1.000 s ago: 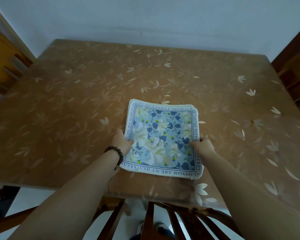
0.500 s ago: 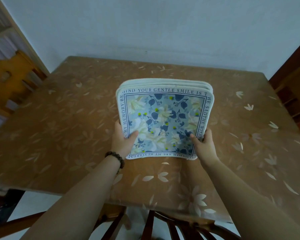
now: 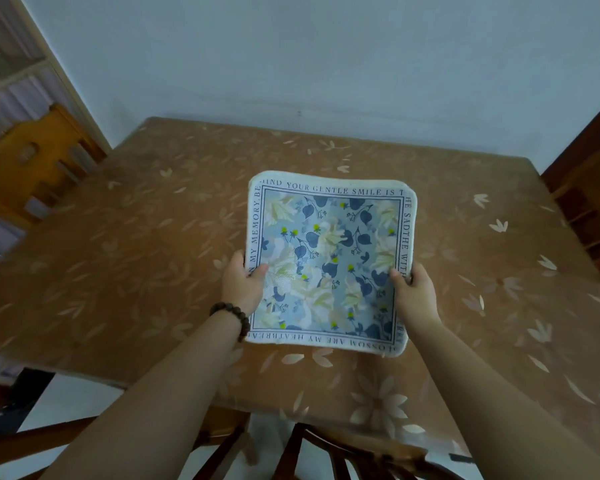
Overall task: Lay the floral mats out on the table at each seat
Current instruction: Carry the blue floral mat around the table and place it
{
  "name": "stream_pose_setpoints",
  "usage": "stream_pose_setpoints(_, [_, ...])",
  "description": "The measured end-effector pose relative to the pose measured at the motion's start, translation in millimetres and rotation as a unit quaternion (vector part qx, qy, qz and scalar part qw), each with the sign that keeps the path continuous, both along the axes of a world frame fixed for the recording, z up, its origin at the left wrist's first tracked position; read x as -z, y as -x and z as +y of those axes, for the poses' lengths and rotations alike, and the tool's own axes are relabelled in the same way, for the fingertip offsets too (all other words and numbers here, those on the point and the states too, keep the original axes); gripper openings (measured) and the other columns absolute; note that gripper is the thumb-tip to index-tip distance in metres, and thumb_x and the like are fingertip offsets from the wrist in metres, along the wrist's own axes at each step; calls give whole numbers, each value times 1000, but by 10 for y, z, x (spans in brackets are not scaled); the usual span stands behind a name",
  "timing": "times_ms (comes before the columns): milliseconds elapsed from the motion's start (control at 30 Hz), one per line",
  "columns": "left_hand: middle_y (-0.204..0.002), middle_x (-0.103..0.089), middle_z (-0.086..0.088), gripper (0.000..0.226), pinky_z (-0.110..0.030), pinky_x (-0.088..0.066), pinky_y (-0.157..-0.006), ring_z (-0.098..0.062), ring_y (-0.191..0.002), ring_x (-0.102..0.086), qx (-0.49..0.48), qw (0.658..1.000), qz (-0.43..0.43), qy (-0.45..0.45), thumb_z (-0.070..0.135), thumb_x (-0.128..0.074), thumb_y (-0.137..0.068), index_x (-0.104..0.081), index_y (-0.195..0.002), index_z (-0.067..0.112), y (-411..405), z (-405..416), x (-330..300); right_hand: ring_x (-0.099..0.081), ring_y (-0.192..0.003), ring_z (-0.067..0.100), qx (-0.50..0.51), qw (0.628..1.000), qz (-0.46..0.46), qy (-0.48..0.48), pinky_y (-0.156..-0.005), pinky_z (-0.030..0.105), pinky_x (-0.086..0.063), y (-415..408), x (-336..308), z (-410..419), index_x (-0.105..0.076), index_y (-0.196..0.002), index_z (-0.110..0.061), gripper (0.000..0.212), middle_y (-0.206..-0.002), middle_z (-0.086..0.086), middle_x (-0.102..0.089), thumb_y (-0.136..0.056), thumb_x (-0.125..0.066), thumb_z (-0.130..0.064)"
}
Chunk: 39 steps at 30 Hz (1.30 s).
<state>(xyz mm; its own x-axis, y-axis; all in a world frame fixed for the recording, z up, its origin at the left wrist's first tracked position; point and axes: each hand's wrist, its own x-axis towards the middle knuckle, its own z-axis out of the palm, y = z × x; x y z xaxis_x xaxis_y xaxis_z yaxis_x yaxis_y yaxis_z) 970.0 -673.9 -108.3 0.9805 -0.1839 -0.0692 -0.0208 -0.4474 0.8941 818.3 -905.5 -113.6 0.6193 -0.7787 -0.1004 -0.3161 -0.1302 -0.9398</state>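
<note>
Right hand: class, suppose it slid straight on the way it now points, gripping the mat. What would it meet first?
The right hand points toward the far wall. Nothing shows ahead above the table, so the wall probably comes first; depth is unclear.

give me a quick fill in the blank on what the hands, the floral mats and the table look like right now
1. The floral mats are held by ____ hands, the left hand and the right hand, one on each side edge.
2. A dark beaded ____ sits on the left wrist.
3. The table is covered by a brown cloth printed with pale ____.
4. The words "gentle smile" run along the mats' ____ border.

Missing words: both; bracelet; flowers; far
</note>
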Motion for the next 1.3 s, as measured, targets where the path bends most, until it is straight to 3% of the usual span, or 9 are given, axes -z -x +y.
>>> stream_pose_setpoints(67, [-106,-62,-3,12,-28,-53,-66,-20,-94,-61,2,1000,23,11,18,-61,-89,-56,-98,24,21,102,-73,-61,-82,14,-11,1000,9,1,-66,32,-50,36,-41,26,-56,-96,-24,3,-91,-5,-63,-96,-53,-24])
stream_pose_setpoints(133, [-103,-66,-4,12,-41,-57,-73,-21,-93,-64,-14,999,36,12,19,-63,-88,-58,-98,24,72,217,-157,-62,-84,16,-20,1000,19,3,-69,36,-52,35,-84,87,-59,-99,-22,6,-91,-4,-64,-95,-54,-23])
stream_pose_setpoints(300, [-87,-65,9,14,-24,-48,-55,-11,-77,-63,-70,997,15,28,18,-65,-87,-60,-99,21,210,653,-392,-63,-84,19,-64,998,20,-1,-72,38,-53,-115,-238,358,-59,-95,-25,4,-88,-6,-65,-95,-56,-23])
stream_pose_setpoints(467, [-84,-62,11,12,-21,-42,-55,-6,-74,-60,-126,991,-19,39,17,-66,-87,-61,-97,21,301,1321,-633,-64,-85,17,-127,992,2,-4,-74,36,-52,-431,-433,846,-62,-106,-23,13,-94,-4,-68,-94,-57,-21])
stream_pose_setpoints(600, [-86,-63,9,10,-20,-41,-58,-7,-75,-59,-170,984,-45,38,17,-66,-87,-63,-96,18,323,2009,-809,-63,-82,15,-185,983,-11,6,-63,28,-47,-729,-608,1413,-62,-101,-24,9,-89,-7,-67,-94,-57,-22])
stream_pose_setpoints(800, [-85,-68,10,11,-16,-43,-56,-3,-73,-62,-240,967,-66,46,21,-68,-85,-67,-95,19,316,3248,-989,-66,-83,14,-262,964,-34,-4,-72,36,-55,-1131,-801,2563,-63,-102,-25,10,-92,-6,-70,-94,-58,-24])
stream_pose_setpoints(967, [-86,-72,5,13,-26,-54,-65,-8,-74,-67,-261,961,-67,62,19,-69,-83,-70,-96,19,160,4408,-1042,-66,-81,14,-286,958,-33,11,-69,35,-55,-1468,-827,3733,-64,-101,-24,10,-91,-6,-69,-94,-58,-25])
stream_pose_setpoints(1100, [-87,-70,5,15,-17,-46,-59,-8,-76,-65,-253,963,-73,53,17,-68,-84,-69,-99,18,-111,5302,-1037,-63,-77,13,-265,963,-36,24,-60,31,-50,-1689,-795,4686,-62,-102,-23,10,-85,-8,-66,-95,-56,-25])
stream_pose_setpoints(1300, [-96,-71,0,20,-32,-54,-75,-18,-85,-67,-227,969,-67,64,15,-68,-85,-69,-105,16,-577,6193,-1059,-62,-77,13,-216,976,-21,21,-64,31,-49,-1978,-788,5634,-63,-115,-18,22,-87,-8,-65,-95,-57,-26])
